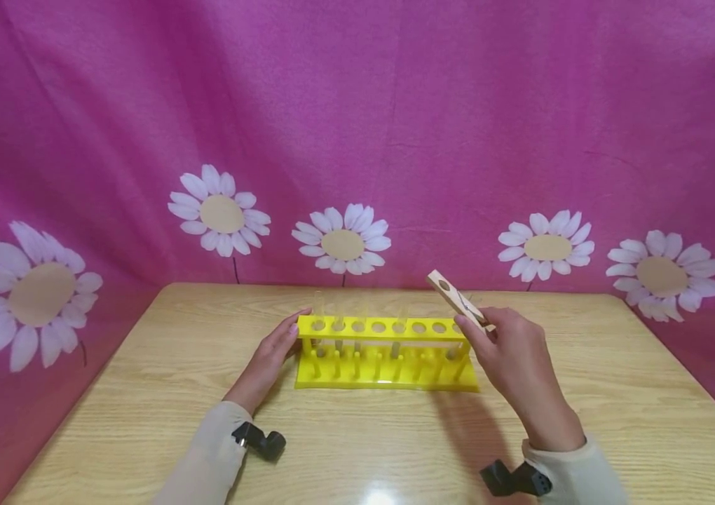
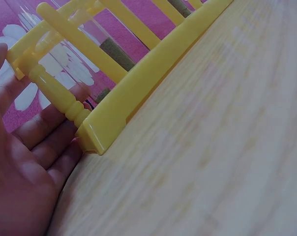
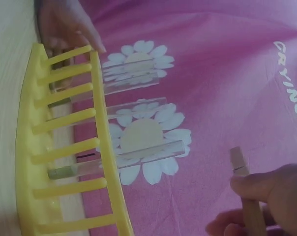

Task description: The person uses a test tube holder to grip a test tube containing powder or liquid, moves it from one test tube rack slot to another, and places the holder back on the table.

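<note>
A yellow test tube rack stands upright on the table, holding several clear tubes; one tube has greenish-grey matter at its bottom. My left hand grips the rack's left end, with the thumb at the top bar and the fingers around the end post. Above the rack's right end, my right hand pinches a wooden clothespin-like holder between thumb and fingers. The holder tilts up and to the left, with no tube in its tip. In the right wrist view the holder is partly covered by fingers.
The wooden table extends around the rack. Behind it hangs a pink cloth with white daisies, which also covers both sides. Black wrist mounts sit on both sleeves.
</note>
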A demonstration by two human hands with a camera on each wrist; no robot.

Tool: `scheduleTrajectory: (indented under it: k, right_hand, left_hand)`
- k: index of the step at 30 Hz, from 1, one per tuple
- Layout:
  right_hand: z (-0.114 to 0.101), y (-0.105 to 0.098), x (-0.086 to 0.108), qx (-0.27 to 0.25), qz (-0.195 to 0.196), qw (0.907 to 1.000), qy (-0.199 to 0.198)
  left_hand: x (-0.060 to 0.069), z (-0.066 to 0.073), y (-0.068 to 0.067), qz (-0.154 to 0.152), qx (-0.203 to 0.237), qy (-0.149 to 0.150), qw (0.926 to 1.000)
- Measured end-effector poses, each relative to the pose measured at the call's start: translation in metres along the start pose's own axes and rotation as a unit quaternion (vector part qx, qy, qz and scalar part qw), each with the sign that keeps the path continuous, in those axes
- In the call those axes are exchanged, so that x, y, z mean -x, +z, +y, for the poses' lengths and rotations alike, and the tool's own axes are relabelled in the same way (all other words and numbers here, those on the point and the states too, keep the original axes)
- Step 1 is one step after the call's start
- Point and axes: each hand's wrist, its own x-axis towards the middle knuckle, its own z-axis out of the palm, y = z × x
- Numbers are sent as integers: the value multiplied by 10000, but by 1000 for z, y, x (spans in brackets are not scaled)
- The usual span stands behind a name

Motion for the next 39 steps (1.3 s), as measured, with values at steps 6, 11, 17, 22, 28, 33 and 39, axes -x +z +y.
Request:
scheduleTrajectory:
  k: [6, 11, 17, 22, 28, 33, 39]
  right_hand:
    - [-7, 1, -2, 42, 29, 10000, -78]
    - [-16, 2, -6, -199, -516, 9980, 299]
    - [-19, 6, -10, -279, -975, 9930, 606]
    - [-18, 9, -9, -87, -936, 9947, 405]
    - [-17, 15, -8, 144, -874, 9959, 156]
    - [-17, 21, -7, 254, -854, 9960, -49]
    - [-18, 24, -7, 348, -657, 9964, -403]
  left_hand:
    - [0, -1, 0, -21, 107, 105, 9999]
    - [0, -2, -1, -91, 186, 201, 9996]
    - [0, -1, 0, -76, 184, 152, 9997]
    - [0, -1, 1, -55, 168, 178, 9997]
    - [0, -2, -1, -46, 128, 216, 9997]
    - [0, -2, -2, -13, 119, 84, 9999]
    - [0, 1, -2, -80, 58, 33, 9999]
